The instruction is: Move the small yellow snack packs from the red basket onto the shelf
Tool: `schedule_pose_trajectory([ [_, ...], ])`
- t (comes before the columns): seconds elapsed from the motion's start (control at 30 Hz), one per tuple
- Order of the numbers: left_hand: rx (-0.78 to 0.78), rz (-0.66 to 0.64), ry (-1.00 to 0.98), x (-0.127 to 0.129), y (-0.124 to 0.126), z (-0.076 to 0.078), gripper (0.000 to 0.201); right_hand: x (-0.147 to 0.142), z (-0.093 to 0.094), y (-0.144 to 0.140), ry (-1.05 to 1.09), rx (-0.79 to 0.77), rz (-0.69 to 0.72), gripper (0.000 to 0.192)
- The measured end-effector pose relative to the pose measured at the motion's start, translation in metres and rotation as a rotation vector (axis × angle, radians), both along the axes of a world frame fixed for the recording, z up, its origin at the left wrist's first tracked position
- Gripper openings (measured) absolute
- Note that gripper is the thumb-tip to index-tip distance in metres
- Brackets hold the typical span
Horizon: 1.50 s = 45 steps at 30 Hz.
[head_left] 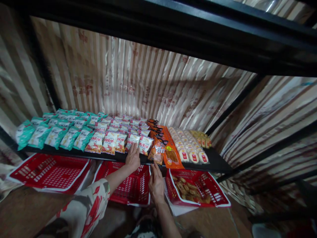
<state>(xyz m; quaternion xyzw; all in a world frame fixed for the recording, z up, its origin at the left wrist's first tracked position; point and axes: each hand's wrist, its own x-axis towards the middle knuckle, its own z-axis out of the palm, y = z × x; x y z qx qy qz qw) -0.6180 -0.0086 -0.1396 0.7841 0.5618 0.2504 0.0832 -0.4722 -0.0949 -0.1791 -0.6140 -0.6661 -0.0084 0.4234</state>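
Note:
My left hand [133, 158] rests its outstretched fingers on a small white snack bag [133, 138] in the front row of the black shelf [210, 162]. Beside it, my right hand [156, 181] reaches up to the shelf's front edge, its extended fingertips at the lower end of an orange snack bag [157, 149]. Another white snack bag [145, 144] lies between the two. Just right of the orange bags is a larger flat orange packet [172, 153] with a yellow label. My right palm is turned away from view.
Teal snack bags [55, 136] fill the shelf's left end in rows. Round wrapped cakes [193, 156] and small yellow packs [203, 141] lie at the right. Below are red baskets [54, 172], one basket [215, 188] holding brown packaged food [189, 190]. A dark upper shelf [158, 29] hangs overhead.

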Motion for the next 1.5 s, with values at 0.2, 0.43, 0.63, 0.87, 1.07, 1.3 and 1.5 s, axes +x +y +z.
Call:
schedule_pose_trajectory([
  [0.2,-0.096,-0.001,-0.009,-0.024,-0.029,-0.009,0.061,-0.022,-0.007,-0.031,-0.013,-0.046,-0.028,0.048],
  [0.43,-0.150,-0.045,0.029,-0.055,-0.058,-0.008,0.059,-0.049,-0.011,-0.055,0.018,-0.047,-0.079,0.046],
  [0.63,-0.154,-0.007,0.005,-0.091,-0.069,0.014,0.053,-0.073,0.003,-0.046,-0.001,-0.042,-0.058,0.044],
  [0.87,-0.109,0.077,-0.024,-0.128,-0.069,0.028,0.047,-0.102,0.015,-0.014,0.029,-0.082,0.071,0.045],
  [1.07,-0.111,0.112,-0.005,-0.159,-0.056,0.023,0.050,-0.140,0.005,0.038,0.057,-0.100,0.153,0.045],
  [1.3,-0.184,0.112,0.056,-0.181,-0.034,0.038,0.050,-0.168,0.001,0.076,0.031,-0.085,0.184,0.046],
  [1.5,-0.167,0.028,0.061,-0.151,-0.015,0.048,0.051,-0.152,0.008,0.094,0.043,-0.099,0.180,0.049],
])
